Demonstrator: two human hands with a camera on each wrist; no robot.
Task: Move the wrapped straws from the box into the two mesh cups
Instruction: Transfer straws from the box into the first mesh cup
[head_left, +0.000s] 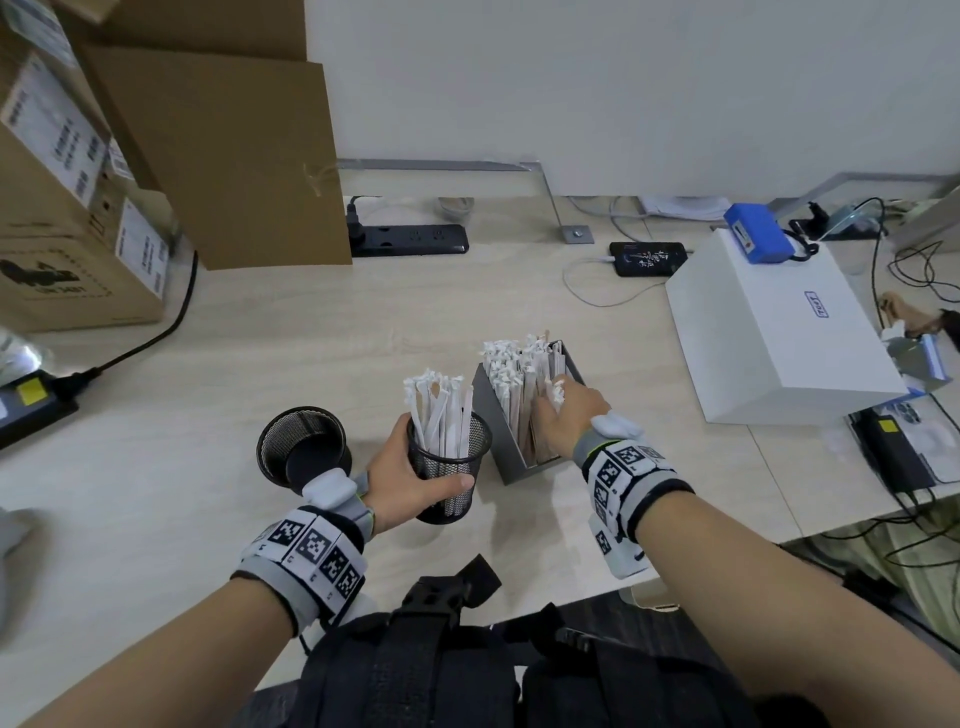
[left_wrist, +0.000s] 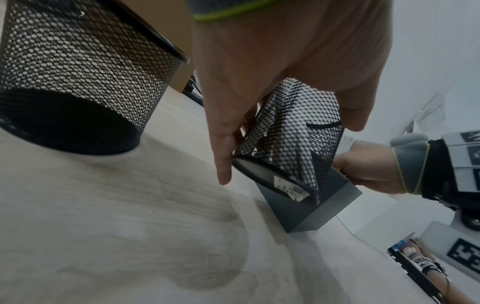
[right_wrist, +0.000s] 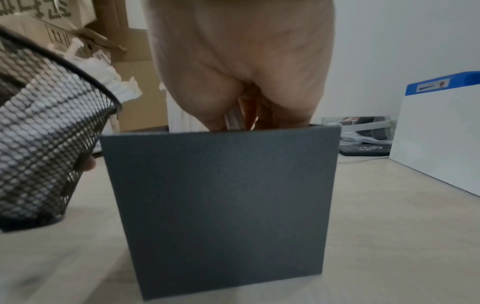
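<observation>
My left hand (head_left: 410, 467) grips a black mesh cup (head_left: 451, 467) holding several wrapped straws (head_left: 439, 410). In the left wrist view this cup (left_wrist: 291, 139) is tilted, its base off the table. The second mesh cup (head_left: 304, 447) stands empty to the left. Right of the held cup is the grey box (head_left: 519, 462), packed with wrapped straws (head_left: 511, 374). My right hand (head_left: 563, 410) reaches into the box, its fingers closed round a few straws (head_left: 555, 388). In the right wrist view the box wall (right_wrist: 221, 205) hides the fingertips of that hand (right_wrist: 241, 72).
Cardboard boxes (head_left: 78, 208) are stacked at the back left. A power strip (head_left: 410, 239) and a phone (head_left: 647, 258) lie near the wall. A white box (head_left: 779, 332) with a blue pack on top stands at the right. Cables run along both table sides.
</observation>
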